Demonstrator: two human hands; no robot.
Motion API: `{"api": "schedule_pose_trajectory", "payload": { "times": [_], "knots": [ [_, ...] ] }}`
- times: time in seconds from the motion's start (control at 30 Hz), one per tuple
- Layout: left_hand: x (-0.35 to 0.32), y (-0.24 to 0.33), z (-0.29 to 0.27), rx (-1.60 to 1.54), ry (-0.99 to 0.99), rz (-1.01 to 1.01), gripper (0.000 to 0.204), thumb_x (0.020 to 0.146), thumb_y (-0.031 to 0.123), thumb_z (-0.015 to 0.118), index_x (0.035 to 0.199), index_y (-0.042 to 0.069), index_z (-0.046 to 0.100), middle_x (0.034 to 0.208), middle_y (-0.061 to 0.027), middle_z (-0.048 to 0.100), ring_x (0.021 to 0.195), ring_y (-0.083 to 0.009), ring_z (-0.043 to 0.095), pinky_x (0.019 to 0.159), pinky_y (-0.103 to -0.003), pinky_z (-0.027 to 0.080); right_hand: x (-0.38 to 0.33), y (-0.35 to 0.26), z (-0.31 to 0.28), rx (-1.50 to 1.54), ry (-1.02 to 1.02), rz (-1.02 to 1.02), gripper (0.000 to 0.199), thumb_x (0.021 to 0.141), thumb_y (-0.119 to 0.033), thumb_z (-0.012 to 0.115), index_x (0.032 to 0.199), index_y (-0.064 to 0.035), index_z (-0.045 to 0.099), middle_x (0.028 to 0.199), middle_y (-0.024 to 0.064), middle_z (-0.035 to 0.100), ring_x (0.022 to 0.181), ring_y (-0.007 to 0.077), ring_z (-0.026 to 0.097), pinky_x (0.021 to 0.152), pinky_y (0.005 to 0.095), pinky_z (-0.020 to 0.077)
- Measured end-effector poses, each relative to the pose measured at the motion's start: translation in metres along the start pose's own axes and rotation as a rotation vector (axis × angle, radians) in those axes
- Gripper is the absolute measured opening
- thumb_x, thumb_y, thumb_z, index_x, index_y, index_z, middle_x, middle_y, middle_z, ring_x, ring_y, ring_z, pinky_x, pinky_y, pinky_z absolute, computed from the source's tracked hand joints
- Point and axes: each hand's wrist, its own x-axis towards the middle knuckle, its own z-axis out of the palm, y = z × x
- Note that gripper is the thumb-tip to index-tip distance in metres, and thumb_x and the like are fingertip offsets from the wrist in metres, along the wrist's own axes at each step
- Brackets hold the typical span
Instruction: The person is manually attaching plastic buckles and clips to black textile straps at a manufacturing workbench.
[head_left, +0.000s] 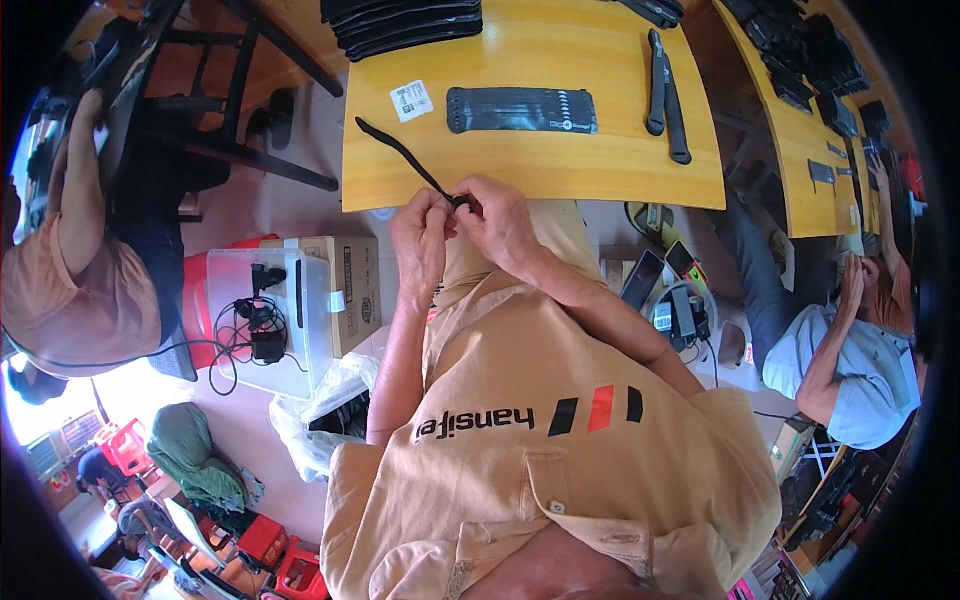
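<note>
Just off the front edge of the yellow wooden table (620, 180), a narrow black strap (395, 147) is pinched in both hands. Its free end reaches up and left over the tabletop. My left hand (422, 232) is closed around the strap's near end. Beside it, my right hand (497, 220) has its fingers curled over the same end, which they partly hide. Beyond the hands lies a flat dark grey packet or strip (520, 110) with light markings at its right end. A white printed label (411, 101) rests left of it, and black straps (676, 125) lie to its right.
A stack of black folded items (405, 28) stands at the table's far left. Beneath, on the left, are a clear plastic bin (265, 330) with black cables and a cardboard box (355, 290). A container of devices (685, 315) sits right. People work at both sides.
</note>
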Motion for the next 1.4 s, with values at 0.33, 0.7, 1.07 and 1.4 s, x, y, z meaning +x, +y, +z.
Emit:
{"api": "schedule_pose_trajectory", "payload": {
  "times": [0.33,0.7,1.07,1.4],
  "knots": [
    [-0.002,0.005,0.003,0.21,-0.012,0.166,0.023,0.09,0.016,0.049,0.073,0.001,0.048,0.061,-0.0008,0.047,0.057,-0.0051,0.042,0.048,-0.021,0.035,0.002,-0.007,-0.002,0.32,-0.029,0.28,0.011,0.073,-0.003,0.055,0.082,0.0038,0.056,0.063,0.0161,0.059,0.054,0.0234,0.059,0.053,0.0328,0.047],
    [-0.005,0.04,-0.002,0.474,-0.029,0.343,0.018,0.088,0.013,0.052,0.076,-0.001,0.05,0.061,-0.0104,0.05,0.056,-0.0181,0.046,0.053,-0.029,0.039,0.007,-0.029,-0.013,0.635,-0.036,0.446,0.01,0.077,-0.001,0.055,0.084,0.005,0.055,0.065,0.0053,0.058,0.053,0.0085,0.055,0.047,0.0215,0.0484],
    [-0.01,0.041,-0.005,0.419,0.013,0.19,0.018,0.088,0.013,0.049,0.08,-0.004,0.049,0.066,-0.0168,0.054,0.056,-0.0245,0.053,0.054,-0.034,0.041,0.005,-0.032,-0.003,0.066,0.095,-0.025,0.013,0.071,0.003,0.057,0.084,0.0011,0.056,0.068,0.0107,0.057,0.055,0.0174,0.059,0.05,0.0271,0.0473],
    [-0.007,0.033,-0.012,0.167,-0.1,0.089,0.018,0.089,0.01,0.046,0.086,-0.006,0.055,0.068,-0.0083,0.057,0.059,-0.0098,0.052,0.055,-0.026,0.043,0.004,-0.031,0.001,-0.094,0.121,-0.151,0.017,0.066,0.002,0.06,0.081,-0.0017,0.055,0.07,0.0107,0.054,0.061,0.0265,0.057,0.053,0.0342,0.0447]
  ]
}}
